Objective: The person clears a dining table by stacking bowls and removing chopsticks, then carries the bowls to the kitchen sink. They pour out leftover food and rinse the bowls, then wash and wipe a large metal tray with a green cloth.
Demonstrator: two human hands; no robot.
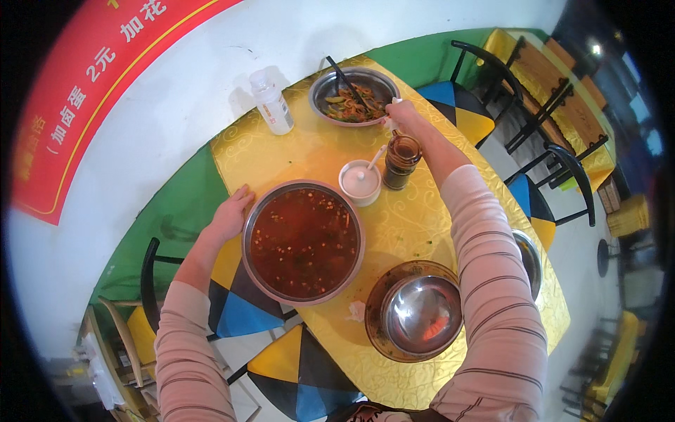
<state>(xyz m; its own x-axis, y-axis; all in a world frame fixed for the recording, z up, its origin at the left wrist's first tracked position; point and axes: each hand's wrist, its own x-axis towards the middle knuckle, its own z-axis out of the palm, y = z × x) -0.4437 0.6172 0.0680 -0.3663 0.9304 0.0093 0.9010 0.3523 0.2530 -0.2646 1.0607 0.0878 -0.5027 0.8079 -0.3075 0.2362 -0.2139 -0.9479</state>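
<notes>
My left hand (231, 215) is at the left side of a large round metal bowl (303, 242) of red broth with chopped bits floating in it. Its fingers are extended beside the rim, and I cannot tell how firmly they press. At the far end of the gold-covered table (401, 221), my right hand (405, 115) holds a crumpled white tissue (390, 124) against the rim of a metal bowl (327, 115). Food remains and black chopsticks (345, 79) are in that bowl. Between my hands stand a white lidded jar (360, 182) with a spoon and a brown glass bottle (402, 161).
A white plastic bottle (271, 103) stands by the wall. Nearer me, a metal bowl (424, 316) rests on a brown glass plate (377, 343), with a crumpled tissue (356, 311) beside it. My right sleeve partly covers another metal bowl (529, 258). Patterned chairs (303, 369) surround the table.
</notes>
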